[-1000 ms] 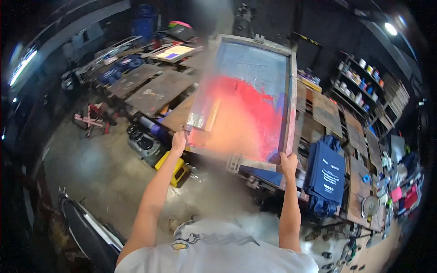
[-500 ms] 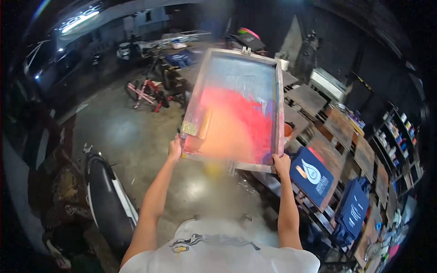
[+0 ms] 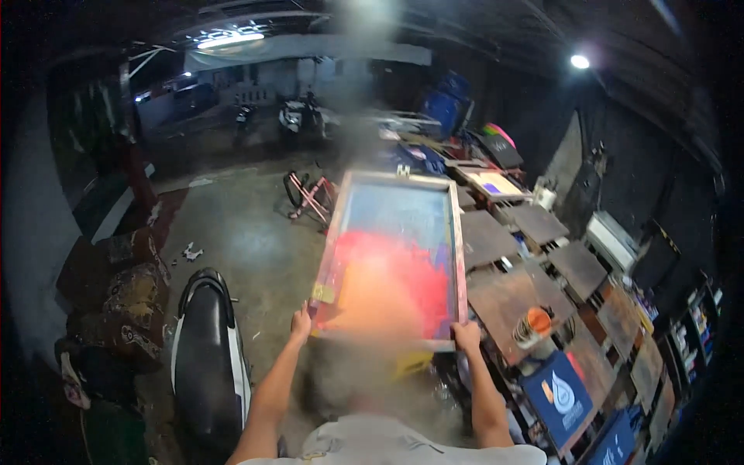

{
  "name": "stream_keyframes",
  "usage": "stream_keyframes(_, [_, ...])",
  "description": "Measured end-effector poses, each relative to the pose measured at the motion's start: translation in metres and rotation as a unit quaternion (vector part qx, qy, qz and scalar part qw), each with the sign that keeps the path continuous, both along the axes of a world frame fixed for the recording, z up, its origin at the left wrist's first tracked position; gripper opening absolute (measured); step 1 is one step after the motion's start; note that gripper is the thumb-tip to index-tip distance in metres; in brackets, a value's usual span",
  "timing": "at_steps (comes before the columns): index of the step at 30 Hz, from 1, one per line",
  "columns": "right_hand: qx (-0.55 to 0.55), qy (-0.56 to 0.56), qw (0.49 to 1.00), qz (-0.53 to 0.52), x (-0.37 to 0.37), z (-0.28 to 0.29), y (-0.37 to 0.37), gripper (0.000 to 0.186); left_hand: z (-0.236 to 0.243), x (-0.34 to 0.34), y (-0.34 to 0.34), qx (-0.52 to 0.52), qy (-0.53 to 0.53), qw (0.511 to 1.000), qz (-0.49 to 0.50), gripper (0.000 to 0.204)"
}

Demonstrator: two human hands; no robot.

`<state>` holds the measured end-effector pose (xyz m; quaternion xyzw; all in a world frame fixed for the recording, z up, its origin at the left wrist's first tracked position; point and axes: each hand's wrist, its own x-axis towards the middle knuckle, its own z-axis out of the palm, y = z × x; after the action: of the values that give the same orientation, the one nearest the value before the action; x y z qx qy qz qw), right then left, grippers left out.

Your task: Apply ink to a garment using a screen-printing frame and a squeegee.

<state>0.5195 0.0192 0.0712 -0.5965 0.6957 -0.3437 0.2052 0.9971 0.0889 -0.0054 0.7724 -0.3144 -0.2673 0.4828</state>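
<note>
With both arms stretched forward, I hold up a screen printing frame (image 3: 397,208), a wooden rectangle around a taut mesh. Red and orange ink covers the mesh's nearer part; its far part is bluish grey. My left hand (image 3: 301,324) grips the near left corner, next to a patch of yellowish tape (image 3: 322,294). At the near right corner, my right hand (image 3: 466,335) is closed around the wood. A small metal hinge clamp (image 3: 403,170) sits on the far edge. A blur in the picture hides part of the near edge.
On my right run rows of brown printing boards (image 3: 508,298), one bearing an orange container (image 3: 536,319) and another a navy printed fabric (image 3: 559,395). A motorcycle seat (image 3: 208,353) is close on the left. Ahead lies a pinkish bicycle frame (image 3: 312,198); beyond stands a parked motorcycle (image 3: 294,115).
My view has tilted up and turned, so the frame appears lower and more of the room's far end shows. Both hands keep hold of the screen printing frame.
</note>
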Motion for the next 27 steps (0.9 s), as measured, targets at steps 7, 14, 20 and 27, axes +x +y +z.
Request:
stream_keyframes(7, [0.015,-0.041,0.998,0.054,0.071,-0.021,-0.108,0.044,0.004,0.061,-0.050,0.023,-0.022,0.998,0.052,0.074])
stream_keyframes(14, [0.027,-0.028,0.997,0.071,0.136,-0.019,-0.227,0.042,0.050,0.102,-0.135,0.009,-0.013,0.997,0.074,0.076])
stream_keyframes(20, [0.013,0.001,0.996,0.089,0.175,-0.032,-0.316,0.043,0.013,0.141,-0.195,0.018,-0.041,0.990,0.135,0.077])
stream_keyframes(27, [0.013,-0.003,0.993,0.115,0.243,-0.034,-0.391,0.045,-0.026,0.207,-0.269,0.008,-0.011,0.990,0.140,0.073])
